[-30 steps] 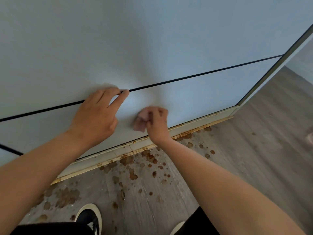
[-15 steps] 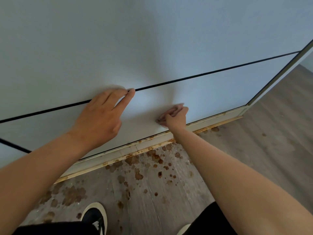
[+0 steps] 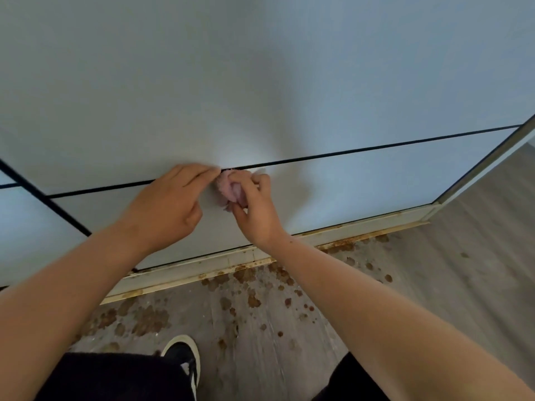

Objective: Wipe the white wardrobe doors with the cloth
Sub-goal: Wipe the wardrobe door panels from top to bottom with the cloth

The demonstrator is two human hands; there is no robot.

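Right hand: the right hand [image 3: 256, 211] grasps a small bunched pink cloth [image 3: 230, 190], fingers curled round it, and presses the wad against the door, probably to rub it.
Cloth: it sits at 11 o'clock of that hand, its top touching the thin black seam [image 3: 376, 146] between the panels of the white flat-fronted wardrobe door [image 3: 362, 183].
Left hand: the left hand [image 3: 168, 206] is released, its fingers straight and flat on the panel at 9 o'clock of the cloth, fingertips just beside it; it looks like a brace for the lean.
Below: at 6 o'clock lie a scuffed pale plinth [image 3: 202, 270] and a grey, brown-stained floor [image 3: 246, 319].
Change: half a second ago the cloth was low, near the plinth. It has since gone up toward 11 o'clock to the seam, while the left hand has stayed put.
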